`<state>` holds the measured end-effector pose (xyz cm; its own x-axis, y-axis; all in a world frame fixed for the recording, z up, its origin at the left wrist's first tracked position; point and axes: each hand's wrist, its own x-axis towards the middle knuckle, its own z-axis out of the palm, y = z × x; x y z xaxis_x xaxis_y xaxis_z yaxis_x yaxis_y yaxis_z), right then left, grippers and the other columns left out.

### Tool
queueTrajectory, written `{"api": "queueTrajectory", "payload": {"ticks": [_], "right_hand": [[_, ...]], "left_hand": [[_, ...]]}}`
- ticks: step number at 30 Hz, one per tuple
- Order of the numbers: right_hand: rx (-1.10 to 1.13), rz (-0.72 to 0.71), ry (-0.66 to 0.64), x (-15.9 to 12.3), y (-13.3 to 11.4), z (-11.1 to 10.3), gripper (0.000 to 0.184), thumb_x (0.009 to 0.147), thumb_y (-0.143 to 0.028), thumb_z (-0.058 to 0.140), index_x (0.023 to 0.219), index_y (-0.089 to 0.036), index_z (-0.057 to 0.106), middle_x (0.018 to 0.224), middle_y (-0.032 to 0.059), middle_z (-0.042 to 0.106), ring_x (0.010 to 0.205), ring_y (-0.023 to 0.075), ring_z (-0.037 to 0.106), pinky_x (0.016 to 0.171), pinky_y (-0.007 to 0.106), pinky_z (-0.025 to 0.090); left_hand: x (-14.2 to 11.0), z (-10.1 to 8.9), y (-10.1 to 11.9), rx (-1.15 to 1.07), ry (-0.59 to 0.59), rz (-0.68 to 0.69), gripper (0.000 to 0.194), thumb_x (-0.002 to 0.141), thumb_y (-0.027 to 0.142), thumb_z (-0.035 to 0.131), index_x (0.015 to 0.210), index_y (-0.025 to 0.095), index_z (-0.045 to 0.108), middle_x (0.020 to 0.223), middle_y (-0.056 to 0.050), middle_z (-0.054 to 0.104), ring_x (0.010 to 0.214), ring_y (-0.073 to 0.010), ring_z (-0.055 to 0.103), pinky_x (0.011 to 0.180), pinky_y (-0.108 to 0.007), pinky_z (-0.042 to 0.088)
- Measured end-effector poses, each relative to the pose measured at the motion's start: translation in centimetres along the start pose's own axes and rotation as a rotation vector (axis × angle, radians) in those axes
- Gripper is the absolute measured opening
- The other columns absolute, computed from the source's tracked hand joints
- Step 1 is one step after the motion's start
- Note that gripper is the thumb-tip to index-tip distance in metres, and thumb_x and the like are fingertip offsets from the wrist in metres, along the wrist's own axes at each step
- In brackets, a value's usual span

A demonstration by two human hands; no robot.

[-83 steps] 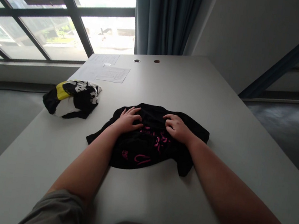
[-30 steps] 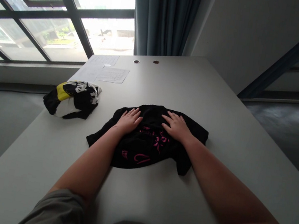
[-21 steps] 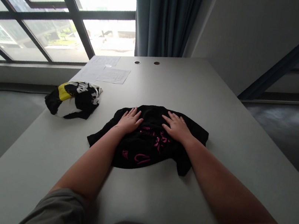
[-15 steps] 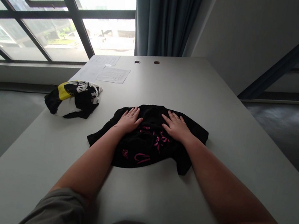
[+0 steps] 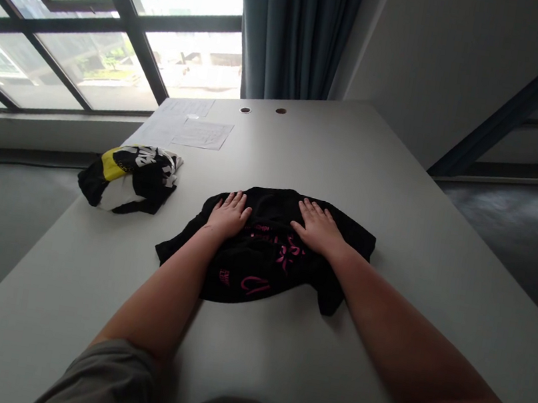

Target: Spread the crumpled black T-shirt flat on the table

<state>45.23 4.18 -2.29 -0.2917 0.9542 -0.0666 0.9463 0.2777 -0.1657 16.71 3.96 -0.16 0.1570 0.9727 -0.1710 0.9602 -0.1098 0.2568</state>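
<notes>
A black garment with pink print lies crumpled on the pale grey table. My left hand rests flat on its upper left part, fingers stretched out. On the garment's upper right part my right hand also lies flat with fingers spread. Both palms press on the cloth and neither hand grasps anything.
A bundled black, white and yellow garment sits near the table's left edge. Sheets of paper lie at the far left by the window. Two cable holes mark the far edge. A dark curtain hangs behind.
Earlier my fingers were curled into the cloth near its middle. Now both hands lie flat and have slid slightly apart toward the garment's far edge.
</notes>
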Motion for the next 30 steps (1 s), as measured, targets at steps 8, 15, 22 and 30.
{"api": "queueTrajectory", "payload": {"ticks": [8,15,22,30], "right_hand": [[0.001,0.037,-0.001,0.5,0.8,0.0,0.077,0.104,-0.060,0.030,0.167,-0.017,0.029,0.174,0.0113,0.019,0.161,0.0309,0.020,0.130,0.054,0.019],[0.021,0.103,-0.015,1.8,3.0,-0.2,0.077,0.104,-0.061,0.026,0.168,-0.019,0.029,0.174,0.0088,0.020,0.160,0.0323,0.021,0.130,0.052,0.021],[-0.026,0.085,-0.031,2.4,3.2,-0.1,0.081,0.103,-0.061,0.025,0.169,-0.013,0.024,0.175,0.0094,0.014,0.161,0.0328,0.015,0.131,0.051,0.017],[-0.005,0.113,-0.069,6.5,2.8,-1.1,0.079,0.105,-0.059,0.024,0.169,-0.014,0.020,0.176,0.0095,0.010,0.162,0.0318,0.012,0.131,0.050,0.013]], "left_hand": [[1.4,-0.3,0.0,0.026,-0.040,-0.050,0.074,0.102,0.055,0.022,0.168,0.022,0.021,0.177,-0.006,0.007,0.165,-0.0287,0.006,0.134,-0.057,0.012],[3.2,-0.5,-0.7,0.042,-0.050,-0.066,0.073,0.101,0.055,0.023,0.168,0.024,0.021,0.177,-0.008,0.006,0.164,-0.0303,0.007,0.132,-0.059,0.014],[4.3,-1.4,-0.7,0.082,-0.088,-0.082,0.076,0.101,0.055,0.023,0.168,0.020,0.019,0.177,-0.010,0.003,0.164,-0.0305,0.004,0.133,-0.058,0.013],[6.7,-1.8,-1.2,0.075,-0.094,-0.144,0.079,0.100,0.058,0.022,0.169,0.019,0.014,0.177,-0.010,-0.002,0.164,-0.0318,0.000,0.133,-0.059,0.010]]}}
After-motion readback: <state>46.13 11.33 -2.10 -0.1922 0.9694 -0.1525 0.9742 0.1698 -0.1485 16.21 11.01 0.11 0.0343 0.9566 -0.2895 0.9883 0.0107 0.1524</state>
